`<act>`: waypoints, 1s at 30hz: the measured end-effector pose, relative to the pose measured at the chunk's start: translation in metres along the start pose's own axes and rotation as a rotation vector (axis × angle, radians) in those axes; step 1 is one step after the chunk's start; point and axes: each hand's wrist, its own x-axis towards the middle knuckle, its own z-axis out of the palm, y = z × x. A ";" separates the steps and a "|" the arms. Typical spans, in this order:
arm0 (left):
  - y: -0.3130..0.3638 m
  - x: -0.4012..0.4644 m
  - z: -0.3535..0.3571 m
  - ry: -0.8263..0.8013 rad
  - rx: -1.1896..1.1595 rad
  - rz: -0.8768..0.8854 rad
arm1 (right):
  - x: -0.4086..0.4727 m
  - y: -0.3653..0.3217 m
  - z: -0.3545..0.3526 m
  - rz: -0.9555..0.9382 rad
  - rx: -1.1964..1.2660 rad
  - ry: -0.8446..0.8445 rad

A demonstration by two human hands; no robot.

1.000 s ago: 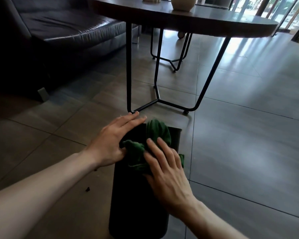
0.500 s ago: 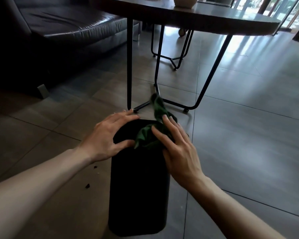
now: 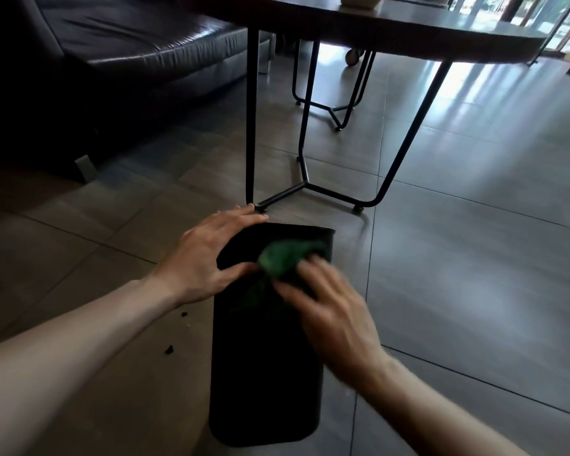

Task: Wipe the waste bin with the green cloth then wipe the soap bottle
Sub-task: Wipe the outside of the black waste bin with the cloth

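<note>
A black waste bin lies on its side on the tiled floor, its far end toward the table legs. My left hand rests flat on the bin's upper left edge, thumb pressed on its side. My right hand, blurred by motion, presses a crumpled green cloth onto the bin's upper face near its far end. No soap bottle is in view.
A round dark table on thin black metal legs stands just beyond the bin, a pale pot on top. A dark leather sofa fills the upper left. Small dark crumbs lie left of the bin.
My right hand has slid the cloth back from the bin's far rim toward me and to the right. The cloth's loose tail no longer sticks out past the bin. My left hand stays on the bin.
</note>
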 end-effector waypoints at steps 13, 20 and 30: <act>-0.007 -0.003 -0.005 -0.020 0.034 -0.019 | -0.081 -0.056 -0.005 -0.252 -0.006 -0.208; -0.010 -0.011 -0.015 -0.073 0.013 0.000 | 0.006 0.039 -0.076 0.616 0.475 0.249; -0.016 -0.018 -0.021 -0.142 0.076 0.160 | 0.057 0.085 -0.053 0.358 0.436 -0.115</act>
